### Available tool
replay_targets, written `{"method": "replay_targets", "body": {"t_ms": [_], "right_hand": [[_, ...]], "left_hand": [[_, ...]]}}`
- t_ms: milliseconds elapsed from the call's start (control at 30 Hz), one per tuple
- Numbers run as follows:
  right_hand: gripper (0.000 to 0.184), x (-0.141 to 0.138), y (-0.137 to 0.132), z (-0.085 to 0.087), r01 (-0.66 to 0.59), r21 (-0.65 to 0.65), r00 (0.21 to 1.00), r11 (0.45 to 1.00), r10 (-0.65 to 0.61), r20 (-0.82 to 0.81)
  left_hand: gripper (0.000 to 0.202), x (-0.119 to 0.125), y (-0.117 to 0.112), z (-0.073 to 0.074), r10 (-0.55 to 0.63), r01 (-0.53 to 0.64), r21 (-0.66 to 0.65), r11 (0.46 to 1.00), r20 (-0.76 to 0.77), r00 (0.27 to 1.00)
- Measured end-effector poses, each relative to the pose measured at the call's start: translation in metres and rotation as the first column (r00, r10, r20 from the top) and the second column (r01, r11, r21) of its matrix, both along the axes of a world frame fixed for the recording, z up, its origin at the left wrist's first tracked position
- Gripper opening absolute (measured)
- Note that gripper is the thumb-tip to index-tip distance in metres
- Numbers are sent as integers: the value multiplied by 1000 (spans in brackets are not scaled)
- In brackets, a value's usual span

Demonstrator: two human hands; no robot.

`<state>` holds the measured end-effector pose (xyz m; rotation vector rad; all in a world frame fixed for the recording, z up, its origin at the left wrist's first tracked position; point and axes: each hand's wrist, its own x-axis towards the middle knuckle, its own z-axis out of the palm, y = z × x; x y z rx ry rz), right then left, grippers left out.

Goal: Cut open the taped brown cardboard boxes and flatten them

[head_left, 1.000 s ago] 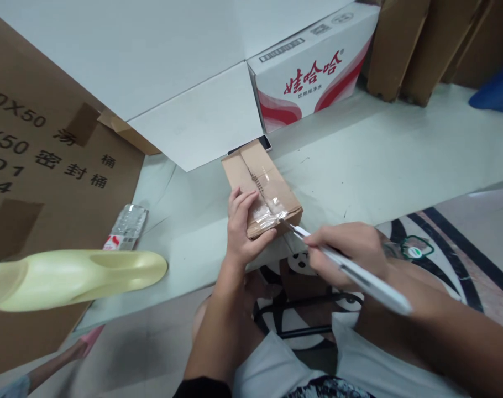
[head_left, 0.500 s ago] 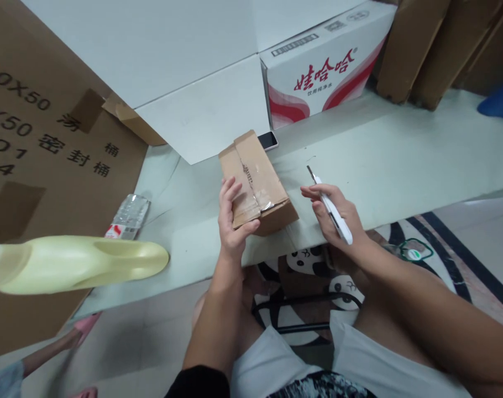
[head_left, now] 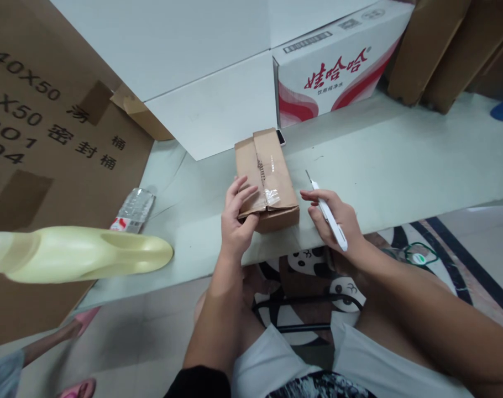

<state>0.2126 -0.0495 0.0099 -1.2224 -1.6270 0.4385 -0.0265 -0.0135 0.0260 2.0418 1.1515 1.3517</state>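
A small brown cardboard box (head_left: 272, 166) with clear tape along its top seam sits near the front edge of the pale table (head_left: 351, 166). My left hand (head_left: 238, 213) grips its near left corner, fingers over the top and thumb at the near end. To the right of the box, my right hand (head_left: 336, 218) is closed around a white utility knife (head_left: 331, 218). The knife's blade is out and points away from me, apart from the box. Behind the box, a phone (head_left: 281, 137) is mostly hidden.
A pale yellow bottle (head_left: 85, 254) juts in at left, close to the camera. Near it lies a clear plastic packet (head_left: 134, 210). A white-and-red carton (head_left: 338, 77) and brown boxes (head_left: 428, 55) stand at the back. Another person's pink slipper (head_left: 79, 388) shows at lower left.
My left hand has turned the box, so its near end now faces me more squarely, and it covers more of the phone. The knife stays in my right hand, slightly lower.
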Motion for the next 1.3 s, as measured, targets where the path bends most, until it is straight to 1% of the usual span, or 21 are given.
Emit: {"method": "replay_targets", "body": {"t_ms": [100, 167, 233, 300, 333, 400, 500, 633, 800, 900, 1033, 1167, 1300], "right_hand": [[18, 1, -9, 11, 92, 175, 991, 980, -74, -109], [17, 0, -18, 23, 99, 268, 991, 958, -72, -108], [16, -2, -27, 36, 6, 339, 1000, 941, -8, 5], [16, -6, -31, 45, -118, 369, 987, 922, 68, 146], [16, -9, -32, 48, -159, 375, 977, 913, 90, 195], [14, -13, -31, 49, -185, 381, 965, 906, 94, 245], [12, -15, -28, 47, -170, 386, 956, 907, 57, 288], [11, -13, -28, 47, -129, 389, 942, 912, -11, 337], [12, -15, -29, 47, -117, 368, 936, 923, -22, 351], [16, -18, -26, 42, -87, 335, 939, 938, -35, 342], [19, -21, -21, 37, -79, 303, 944, 950, -27, 329], [20, -20, -22, 40, -78, 296, 947, 952, -21, 320], [22, -18, -27, 45, -107, 300, 928, 948, -14, 373]], "left_hand": [[32, 9, -5, -3, 17, -15, 83, 996, -24, 1000], [29, 19, -9, -5, 28, -20, 166, 986, -45, 999], [27, 30, -12, -8, 52, -37, 252, 967, -53, 997], [26, 40, -14, -10, 82, -66, 322, 945, -37, 996], [26, 45, -15, -11, 93, -80, 345, 935, -22, 995], [25, 53, -16, -13, 98, -93, 375, 922, 6, 995], [25, 61, -17, -15, 86, -92, 384, 919, 33, 996], [26, 63, -18, -15, 77, -85, 367, 926, 37, 996], [25, 64, -19, -15, 91, -102, 340, 935, 48, 995], [21, 65, -17, -15, 97, -115, 327, 938, 72, 993], [19, 66, -16, -14, 96, -118, 339, 933, 80, 992], [19, 66, -17, -13, 108, -124, 343, 931, 66, 992], [20, 67, -20, -12, 134, -135, 343, 930, 25, 991]]}}
